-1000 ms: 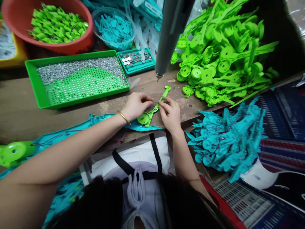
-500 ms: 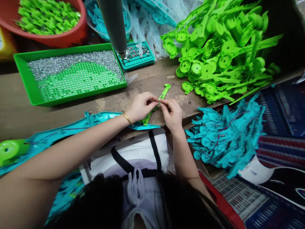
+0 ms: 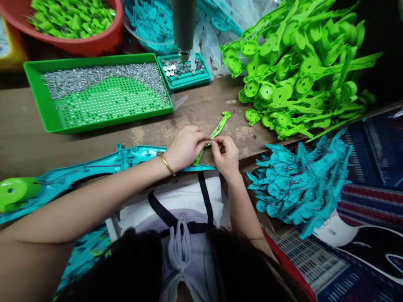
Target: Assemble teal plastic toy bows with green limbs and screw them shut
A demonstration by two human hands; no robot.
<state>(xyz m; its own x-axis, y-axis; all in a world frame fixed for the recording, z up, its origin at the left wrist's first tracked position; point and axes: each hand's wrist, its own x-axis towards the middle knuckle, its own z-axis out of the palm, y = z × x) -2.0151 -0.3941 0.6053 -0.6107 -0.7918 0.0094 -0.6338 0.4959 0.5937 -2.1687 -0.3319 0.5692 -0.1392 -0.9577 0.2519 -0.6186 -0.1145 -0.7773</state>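
A narrow, bent green plastic part [image 3: 220, 126] slants across the front of the wooden table, its lower end over a long turquoise plastic frame [image 3: 138, 154]. My left hand [image 3: 188, 147], with a gold bangle at the wrist, is closed at the middle of the green part. The fingertips of my right hand [image 3: 226, 154] are pinched together at the same spot, nearly touching the left ones. Something tiny and metallic seems to lie between them, too small to name. A green wheel-like piece [image 3: 14, 191] with a thin wire sits at the frame's left end.
A green tray [image 3: 100, 111] of small screws and a turquoise tray [image 3: 184, 79] of metal discs lie under a dark vertical tool [image 3: 184, 25]. Behind are a red basin [image 3: 94, 47] and a clear tub [image 3: 151, 44]. Green parts [image 3: 296, 75] and turquoise parts [image 3: 302, 184] are heaped right.
The view has shifted slightly, so the table's contents appear a little further right. Both hands stay pinched at the middle of the green plastic part, with small finger movements.
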